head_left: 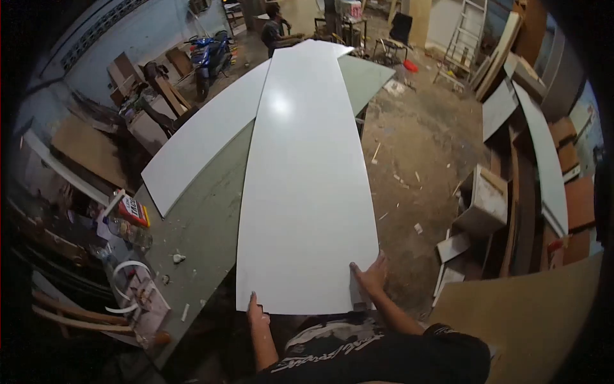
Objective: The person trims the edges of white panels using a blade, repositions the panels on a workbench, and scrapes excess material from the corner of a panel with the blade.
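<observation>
A long white panel [307,185] stretches from my body across a grey-green worktable [214,185]. My left hand [258,313] grips its near edge at the left corner, thumb on top and fingers hidden underneath. Farther right, my right hand [372,275] is closed round the right edge close to the near corner, with the thumb over the surface. Its fingers are mostly out of sight below. Another white panel [211,134] lies on the table to the left, partly covered at its far end by the one I hold.
A red and white can [133,208] and a curled white strip [125,272] lie on the table's left side. Scraps litter the floor [416,153] at right. Boards [540,153] and a white box [483,201] stand along the right. A person [275,29] sits beyond the table, near a blue motorbike [210,57].
</observation>
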Available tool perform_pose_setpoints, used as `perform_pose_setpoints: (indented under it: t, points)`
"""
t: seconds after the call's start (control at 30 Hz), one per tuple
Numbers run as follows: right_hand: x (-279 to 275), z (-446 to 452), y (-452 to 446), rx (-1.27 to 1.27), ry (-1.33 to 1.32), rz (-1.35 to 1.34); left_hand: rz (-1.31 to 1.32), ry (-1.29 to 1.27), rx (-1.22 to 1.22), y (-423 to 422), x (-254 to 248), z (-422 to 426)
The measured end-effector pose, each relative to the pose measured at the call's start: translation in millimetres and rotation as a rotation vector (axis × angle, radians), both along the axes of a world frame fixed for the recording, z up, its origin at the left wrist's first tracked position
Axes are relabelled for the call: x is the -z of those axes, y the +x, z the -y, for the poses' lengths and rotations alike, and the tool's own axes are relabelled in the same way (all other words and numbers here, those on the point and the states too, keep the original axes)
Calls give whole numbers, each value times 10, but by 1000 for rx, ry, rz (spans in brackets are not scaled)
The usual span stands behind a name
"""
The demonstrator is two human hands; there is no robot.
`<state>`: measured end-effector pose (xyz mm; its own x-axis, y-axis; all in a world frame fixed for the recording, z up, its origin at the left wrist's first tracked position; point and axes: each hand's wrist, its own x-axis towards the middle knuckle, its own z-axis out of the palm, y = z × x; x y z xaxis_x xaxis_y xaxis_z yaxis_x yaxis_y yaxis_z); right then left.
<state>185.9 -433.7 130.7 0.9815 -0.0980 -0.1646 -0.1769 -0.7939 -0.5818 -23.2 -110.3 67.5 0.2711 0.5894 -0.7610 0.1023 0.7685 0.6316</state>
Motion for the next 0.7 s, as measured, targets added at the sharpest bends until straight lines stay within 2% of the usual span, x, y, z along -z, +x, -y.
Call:
perform_pose_setpoints:
  t: [0.03, 0.1, 0.13, 0.2, 0.3, 0.4, 0.47, 0.53, 0.6, 0.63, 0.67, 0.7]
  points:
    - [-62, -57, -31, -26, 105, -43, -87, 30, -15, 48, -87, -110]
    - [-38, -126, -44, -70, 233, -211, 23, -13, -12, 81, -297, -343]
    - [401, -223, -130, -86, 153, -17, 80, -49, -19, 56, -355, -430]
    - [22, -422, -134, -54, 193, -258, -26, -8, 47, 19, -375, -717]
    - [289, -739, -294, -148, 167, -219, 253, 28, -79, -67, -34, -1250]
    - [25, -974, -399, -162, 342, -353, 578, 120, -264, -181, 39, -1482]
    - [121, -987, -367, -192, 340, -381, 200, 512, -416, 145, 34, -1281]
    - [121, -877, -326, -286, 403, -412, -205, 944, -299, 309, 16, -923]
    - [45, -666, -179, -444, 539, -412, -595, 1391, 117, 541, -42, -568]
    - [97, -586, -131, -454, 579, -439, -684, 1297, 373, 816, -291, -301]
    - [175, -517, -146, -465, 622, -470, -740, 1266, 606, 1045, -309, -164]
    - [233, -450, -94, -478, 667, -499, -860, 1277, 690, 1369, -437, 76]
